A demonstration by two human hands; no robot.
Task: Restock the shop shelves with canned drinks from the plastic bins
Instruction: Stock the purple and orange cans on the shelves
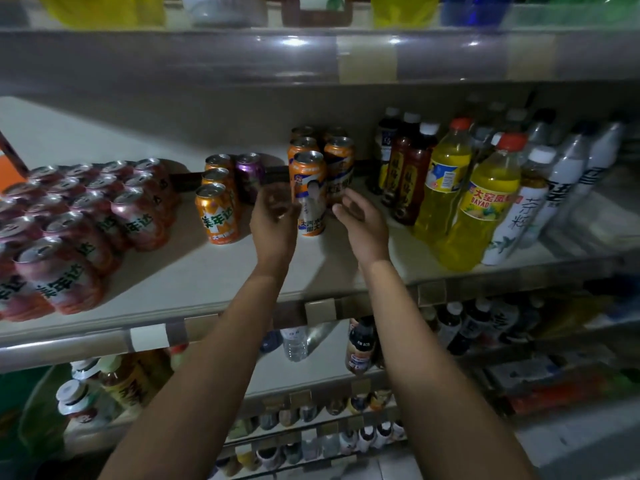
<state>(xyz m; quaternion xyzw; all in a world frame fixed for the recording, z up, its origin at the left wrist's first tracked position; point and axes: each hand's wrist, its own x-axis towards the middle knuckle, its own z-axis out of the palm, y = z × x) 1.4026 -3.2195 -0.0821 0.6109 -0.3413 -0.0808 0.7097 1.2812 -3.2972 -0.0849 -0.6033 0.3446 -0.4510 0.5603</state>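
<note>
Orange-and-white can stood on the middle shelf, heading its row, between orange cans and yellow bottles labelled "DAYAO". It was upright, long axis vertical. The left hand reached its side, grip unclear. The right hand hung loosely curled just beside it.

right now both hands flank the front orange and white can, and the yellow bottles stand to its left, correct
Not quite. The head view shows the yellow bottles standing to the right of the orange and white can, not its left. The left hand and right hand do flank that can.
</note>
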